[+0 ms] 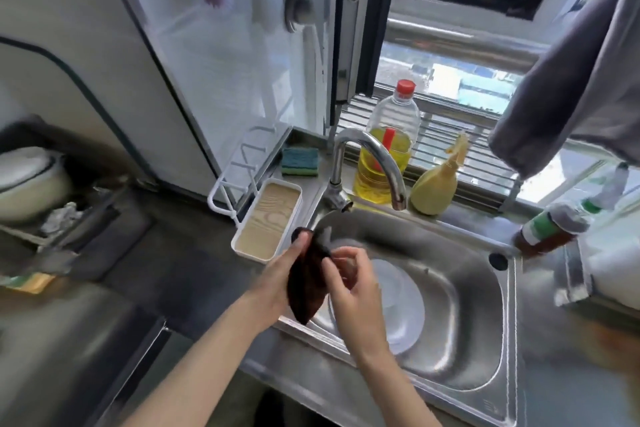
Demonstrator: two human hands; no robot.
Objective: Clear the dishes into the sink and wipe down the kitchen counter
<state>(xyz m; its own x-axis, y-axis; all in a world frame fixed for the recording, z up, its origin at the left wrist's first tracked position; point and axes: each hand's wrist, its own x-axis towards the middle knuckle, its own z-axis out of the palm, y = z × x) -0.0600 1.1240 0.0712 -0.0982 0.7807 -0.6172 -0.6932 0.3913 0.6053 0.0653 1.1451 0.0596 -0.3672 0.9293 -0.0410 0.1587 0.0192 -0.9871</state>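
Left hand and right hand grip the dark cloth, hung lengthwise, tip downward.

No legible text or labels

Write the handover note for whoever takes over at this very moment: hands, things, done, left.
Left hand grips the dark cloth above the sink's near-left edge; right hand pinches it from the other side.
A plate lies in the sink.
Done: the dish is in the sink, it seems.
Left: wipe the counter; the cloth is not on it yet.
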